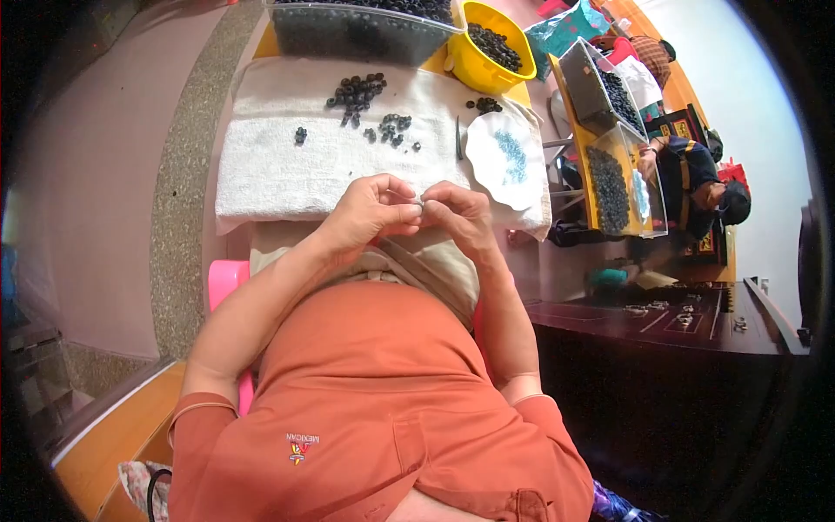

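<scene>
My left hand [372, 214] and my right hand [459, 217] meet over the near edge of the white towel [270, 174]. Thumb and fingers of each are pinched together at a tiny greyish piece, too small and covered to name. Beyond them, small black ring-like parts [357, 94] lie in a loose pile, with a second cluster [393, 129] nearer and a few strays [300, 136] to the left. A white scalloped plate [487, 174] right of my hands bears small light-blue bits [511, 157]. Beside its left rim lies a thin dark tool [458, 137].
A clear bin [365, 39] full of black parts and a yellow bowl [487, 74] stand at the table's far side. To the right, another person [696, 174] works by a table with clear bins [609, 187]. A dark tabletop [644, 326] is at lower right.
</scene>
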`<state>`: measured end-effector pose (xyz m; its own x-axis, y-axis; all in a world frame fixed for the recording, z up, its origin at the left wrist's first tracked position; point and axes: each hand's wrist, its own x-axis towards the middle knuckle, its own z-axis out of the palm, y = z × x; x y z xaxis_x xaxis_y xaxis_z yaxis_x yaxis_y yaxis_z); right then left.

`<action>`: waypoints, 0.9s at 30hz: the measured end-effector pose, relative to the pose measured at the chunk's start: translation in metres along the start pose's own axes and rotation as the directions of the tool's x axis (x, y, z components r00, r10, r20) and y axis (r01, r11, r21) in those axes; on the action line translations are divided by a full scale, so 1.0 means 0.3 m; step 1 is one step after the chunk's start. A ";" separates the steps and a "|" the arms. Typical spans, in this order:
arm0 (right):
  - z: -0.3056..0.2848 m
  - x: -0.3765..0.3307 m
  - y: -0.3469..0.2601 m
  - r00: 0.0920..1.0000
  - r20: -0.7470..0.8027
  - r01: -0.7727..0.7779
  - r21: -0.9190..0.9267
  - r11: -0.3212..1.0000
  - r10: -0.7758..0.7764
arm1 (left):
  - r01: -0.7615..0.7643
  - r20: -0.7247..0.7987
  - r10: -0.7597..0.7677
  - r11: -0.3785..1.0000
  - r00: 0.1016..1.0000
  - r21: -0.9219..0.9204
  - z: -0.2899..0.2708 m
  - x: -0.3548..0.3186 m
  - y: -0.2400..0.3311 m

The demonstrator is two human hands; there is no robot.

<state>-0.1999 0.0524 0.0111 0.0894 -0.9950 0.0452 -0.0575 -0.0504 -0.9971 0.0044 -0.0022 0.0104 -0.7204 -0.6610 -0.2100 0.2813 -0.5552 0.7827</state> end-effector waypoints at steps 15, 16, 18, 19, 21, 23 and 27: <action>0.006 -0.010 -0.029 0.997 0.070 -0.025 -0.010 1.000 0.026 | 0.021 0.048 -0.021 1.000 0.999 0.012 -0.013 0.007 -0.016; 0.009 -0.011 -0.028 0.998 0.056 -0.025 0.012 1.000 0.025 | 0.019 0.048 -0.019 1.000 0.999 0.012 -0.011 0.006 -0.014; 0.016 -0.011 -0.019 0.999 0.041 -0.024 0.034 0.999 0.023 | 0.048 0.033 -0.049 0.998 0.998 0.028 -0.008 0.004 -0.008; 0.018 -0.012 -0.008 0.999 0.034 -0.016 0.078 0.997 0.013 | 0.047 0.033 -0.048 0.998 0.998 0.029 -0.005 0.002 -0.005; 0.016 -0.012 0.003 1.000 0.025 -0.006 0.122 0.992 0.003 | 0.044 0.043 -0.044 0.999 0.998 -0.003 -0.001 -0.001 -0.001; 0.014 -0.010 0.007 0.999 0.033 -0.018 0.120 0.993 0.014 | 0.043 0.039 -0.043 0.999 0.998 0.007 -0.003 -0.002 0.000; 0.002 -0.011 0.006 0.998 0.063 -0.029 0.091 0.995 0.024 | 0.027 0.033 -0.026 1.000 0.999 -0.002 -0.006 -0.003 -0.003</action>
<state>-0.1998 0.0557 0.0092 0.1502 -0.9885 0.0175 0.0303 -0.0131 -0.9995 0.0058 -0.0021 0.0089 -0.7480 -0.6291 -0.2113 0.2632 -0.5734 0.7758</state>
